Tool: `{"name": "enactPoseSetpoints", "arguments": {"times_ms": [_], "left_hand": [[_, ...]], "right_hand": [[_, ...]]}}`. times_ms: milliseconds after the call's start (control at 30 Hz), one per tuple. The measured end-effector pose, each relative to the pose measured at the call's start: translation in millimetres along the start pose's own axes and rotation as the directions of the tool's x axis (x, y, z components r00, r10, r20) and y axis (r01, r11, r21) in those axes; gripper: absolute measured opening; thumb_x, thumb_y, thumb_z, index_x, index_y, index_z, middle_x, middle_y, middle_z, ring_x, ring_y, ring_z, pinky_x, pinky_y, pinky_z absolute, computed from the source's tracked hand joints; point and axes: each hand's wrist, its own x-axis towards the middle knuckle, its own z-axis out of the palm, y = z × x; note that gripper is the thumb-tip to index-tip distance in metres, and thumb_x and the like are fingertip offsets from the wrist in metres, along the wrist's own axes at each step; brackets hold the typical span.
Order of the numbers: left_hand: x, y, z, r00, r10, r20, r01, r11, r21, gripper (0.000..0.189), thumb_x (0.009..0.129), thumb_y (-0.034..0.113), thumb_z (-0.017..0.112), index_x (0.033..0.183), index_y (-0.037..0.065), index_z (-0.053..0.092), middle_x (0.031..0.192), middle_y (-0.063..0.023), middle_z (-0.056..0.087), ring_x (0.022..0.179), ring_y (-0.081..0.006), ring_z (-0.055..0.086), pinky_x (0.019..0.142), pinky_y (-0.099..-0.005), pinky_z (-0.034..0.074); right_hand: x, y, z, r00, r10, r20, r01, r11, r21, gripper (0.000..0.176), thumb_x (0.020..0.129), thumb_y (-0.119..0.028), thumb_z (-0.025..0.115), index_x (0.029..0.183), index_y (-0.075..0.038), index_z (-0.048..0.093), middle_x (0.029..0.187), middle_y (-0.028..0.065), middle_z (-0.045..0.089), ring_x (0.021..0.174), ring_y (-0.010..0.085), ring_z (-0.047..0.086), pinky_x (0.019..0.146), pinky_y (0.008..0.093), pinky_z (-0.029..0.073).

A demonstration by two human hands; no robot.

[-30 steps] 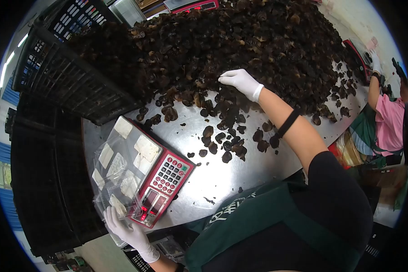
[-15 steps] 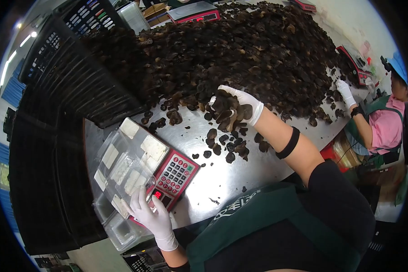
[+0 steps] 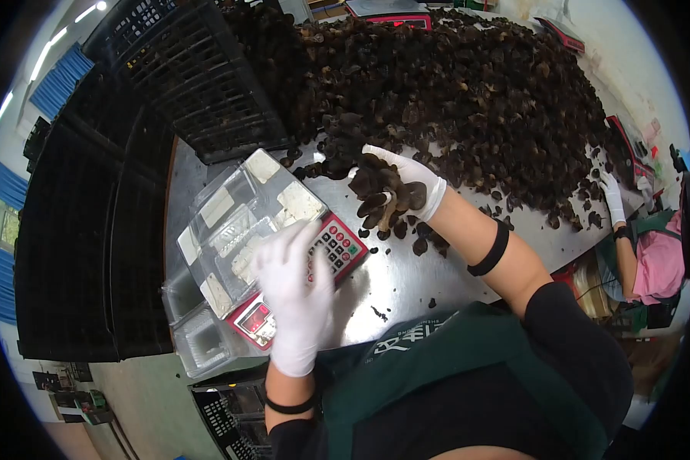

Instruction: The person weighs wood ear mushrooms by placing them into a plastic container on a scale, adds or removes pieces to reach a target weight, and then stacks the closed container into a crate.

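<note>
My right hand (image 3: 410,176), in a white glove, is closed around a clump of dark wood ear mushrooms (image 3: 379,188) above the metal table. My left hand (image 3: 295,287), also gloved in white, hovers over the red-edged digital scale (image 3: 337,249). Its fingers are stretched forward and a bit blurred, the thumb stands apart, and nothing shows in it. On the scale's plate lies a clear plastic tray (image 3: 234,215), with pale patches on the plate around it. Part of the keypad is hidden behind my left hand.
A big heap of wood ear mushrooms (image 3: 452,100) covers the far table. Black crates (image 3: 207,84) stand at left. More clear trays (image 3: 203,345) lie by the near left table edge. A co-worker's gloved hand (image 3: 612,198) is at right, near another scale (image 3: 629,149).
My left hand has lifted from the tray's near edge and moved right, over the scale. My right hand still grips the mushrooms, a little lower. The view has shifted, with the scale now higher and farther right.
</note>
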Motion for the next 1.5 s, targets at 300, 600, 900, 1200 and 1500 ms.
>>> {"name": "enactPoseSetpoints", "arguments": {"times_ms": [300, 600, 900, 1200, 1500], "left_hand": [[4, 23, 56, 0.947, -0.285, 0.151, 0.322, 0.85, -0.417, 0.019, 0.088, 0.003, 0.068, 0.106, -0.001, 0.063, 0.084, -0.0112, 0.069, 0.074, -0.0125, 0.067, 0.069, -0.0268, 0.052], [-9, 13, 43, 0.986, 0.05, -0.16, -0.045, 0.998, 0.036, 0.023, 0.076, 0.018, 0.079, 0.093, 0.011, 0.065, 0.091, -0.0043, 0.064, 0.081, -0.0221, 0.059, 0.071, -0.0348, 0.042], [-23, -41, 13, 0.952, -0.085, -0.294, 0.147, 0.97, 0.194, 0.019, 0.075, 0.007, 0.076, 0.089, 0.008, 0.063, 0.08, -0.0086, 0.059, 0.072, -0.0285, 0.058, 0.065, -0.0396, 0.044], [-36, -61, 17, 0.94, -0.302, -0.16, 0.33, 0.924, 0.191, 0.015, 0.076, 0.006, 0.069, 0.075, 0.004, 0.054, 0.075, -0.0104, 0.055, 0.069, -0.0305, 0.057, 0.063, -0.0417, 0.044], [-32, -88, 0, 0.876, -0.47, -0.105, 0.463, 0.882, -0.089, 0.015, 0.085, 0.007, 0.063, 0.077, -0.004, 0.059, 0.066, -0.0077, 0.058, 0.06, -0.0141, 0.051, 0.06, -0.0316, 0.043]], "right_hand": [[-1, 18, -6, 0.995, -0.016, -0.1, 0.031, 0.988, 0.152, 0.033, 0.1, -0.035, 0.055, 0.105, -0.005, 0.067, 0.095, 0.0099, 0.073, 0.073, 0.0191, 0.072, 0.059, 0.0312, 0.062], [27, 29, 5, 0.986, 0.033, 0.16, -0.06, 0.984, 0.168, 0.037, 0.103, -0.036, 0.047, 0.114, -0.005, 0.063, 0.102, 0.0109, 0.071, 0.084, 0.0219, 0.071, 0.071, 0.0387, 0.062], [100, 77, 99, 0.969, -0.187, -0.158, 0.085, 0.862, -0.5, 0.022, 0.093, -0.025, 0.061, 0.096, -0.005, 0.07, 0.084, 0.0063, 0.071, 0.072, 0.0128, 0.066, 0.064, 0.0279, 0.053], [157, 104, 102, 0.993, -0.12, 0.013, -0.021, -0.276, -0.961, 0.053, 0.088, -0.048, 0.054, 0.09, 0.0, 0.074, 0.098, 0.0234, 0.07, 0.097, 0.0373, 0.067, 0.089, 0.0421, 0.051], [147, 92, 132, 0.999, -0.043, -0.011, -0.025, -0.339, -0.94, 0.055, 0.096, -0.049, 0.044, 0.104, -0.004, 0.074, 0.108, 0.0204, 0.07, 0.105, 0.0345, 0.066, 0.093, 0.0447, 0.049]]}}
